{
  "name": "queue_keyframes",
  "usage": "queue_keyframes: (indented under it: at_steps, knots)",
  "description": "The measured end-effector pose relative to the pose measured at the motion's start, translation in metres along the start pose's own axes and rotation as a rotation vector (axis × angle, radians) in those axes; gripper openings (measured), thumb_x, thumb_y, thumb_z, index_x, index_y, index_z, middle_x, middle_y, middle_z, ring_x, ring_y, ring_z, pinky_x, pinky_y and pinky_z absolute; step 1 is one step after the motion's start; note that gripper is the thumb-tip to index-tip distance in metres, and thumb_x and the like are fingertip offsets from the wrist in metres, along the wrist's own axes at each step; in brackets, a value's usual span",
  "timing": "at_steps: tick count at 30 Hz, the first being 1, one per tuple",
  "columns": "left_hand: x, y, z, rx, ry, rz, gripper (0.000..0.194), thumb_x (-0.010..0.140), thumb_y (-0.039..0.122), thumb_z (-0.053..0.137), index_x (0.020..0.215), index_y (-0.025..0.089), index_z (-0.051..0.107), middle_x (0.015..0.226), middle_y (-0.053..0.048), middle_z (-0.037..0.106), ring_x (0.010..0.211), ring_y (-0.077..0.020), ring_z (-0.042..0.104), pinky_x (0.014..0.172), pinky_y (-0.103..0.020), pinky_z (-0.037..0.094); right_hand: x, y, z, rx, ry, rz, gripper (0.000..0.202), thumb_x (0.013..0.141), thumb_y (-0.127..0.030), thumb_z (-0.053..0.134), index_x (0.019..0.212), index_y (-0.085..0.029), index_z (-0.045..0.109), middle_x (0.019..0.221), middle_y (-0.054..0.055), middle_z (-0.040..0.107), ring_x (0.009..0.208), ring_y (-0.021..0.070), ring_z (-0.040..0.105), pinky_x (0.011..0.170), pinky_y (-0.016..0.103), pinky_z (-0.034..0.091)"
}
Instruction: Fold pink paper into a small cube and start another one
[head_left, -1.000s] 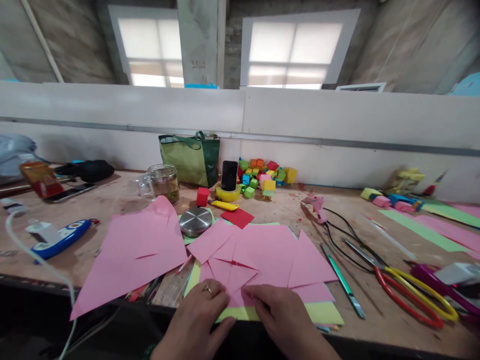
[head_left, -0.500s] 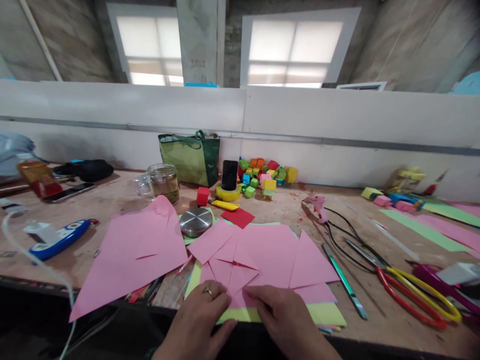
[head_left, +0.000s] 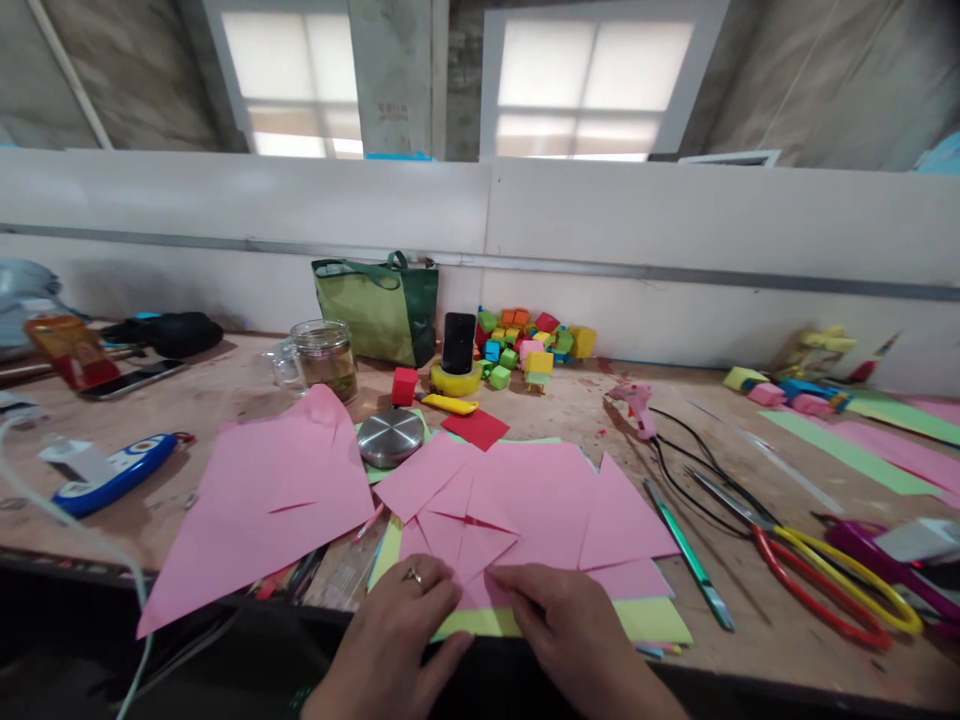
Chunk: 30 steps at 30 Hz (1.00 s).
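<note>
In the head view, a folded sheet of pink paper (head_left: 469, 540) lies on a stack of pink and yellow sheets at the table's front edge. My left hand (head_left: 397, 620), with a ring on one finger, presses the near left part of the folded paper, its fingers bent together and the thumb below. Opposite it, my right hand (head_left: 566, 620) is closed at the paper's near corner, the pointing finger touching it. Fingertips of both hands are close together, partly hiding the near edge. More pink sheets (head_left: 540, 490) lie beneath and around it.
A large pink sheet (head_left: 262, 510) overhangs the edge at left. Behind the stack are a round metal weight (head_left: 390, 438), yellow cutter (head_left: 448, 404) and red square (head_left: 476, 429). On the right lie a green craft knife (head_left: 694, 560), scissors (head_left: 817, 590) and a pink glue gun (head_left: 637, 408). A glass mug (head_left: 324, 362) stands behind.
The view has tilted slightly, so the table things sit a little higher in the picture. Both hands stay at the folded pink paper with hardly any movement.
</note>
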<state>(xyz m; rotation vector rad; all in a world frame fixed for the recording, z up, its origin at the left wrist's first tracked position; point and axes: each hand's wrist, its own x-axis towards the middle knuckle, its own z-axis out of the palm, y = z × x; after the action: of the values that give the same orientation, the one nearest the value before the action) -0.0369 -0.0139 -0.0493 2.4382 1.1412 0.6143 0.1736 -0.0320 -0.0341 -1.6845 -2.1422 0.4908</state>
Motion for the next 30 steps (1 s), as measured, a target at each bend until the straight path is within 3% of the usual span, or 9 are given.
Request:
queue_keyframes:
  at_steps: [14, 30]
  knots:
    - [-0.0002, 0.0016, 0.0007, -0.02, 0.056, 0.013, 0.015, 0.081, 0.02, 0.06, 0.095, 0.021, 0.063, 0.104, -0.007, 0.062, 0.098, -0.024, 0.056, 0.086, -0.039, 0.048, 0.0019, 0.0064, 0.0029, 0.006, -0.013, -0.006, 0.035, 0.087, -0.021, 0.047, 0.109, -0.029, 0.071, 0.103, 0.004, 0.075, 0.091, 0.0191, 0.07, 0.079, 0.025, 0.05]
    - [-0.0007, -0.0011, 0.0023, -0.066, 0.034, 0.015, 0.012, 0.082, 0.02, 0.058, 0.093, 0.021, 0.061, 0.103, -0.006, 0.06, 0.098, -0.0237, 0.055, 0.085, -0.04, 0.048, 0.0018, 0.0053, 0.0037, 0.047, -0.024, 0.027, 0.035, 0.087, -0.022, 0.046, 0.11, -0.029, 0.071, 0.105, 0.002, 0.074, 0.094, 0.0206, 0.069, 0.081, 0.03, 0.05]
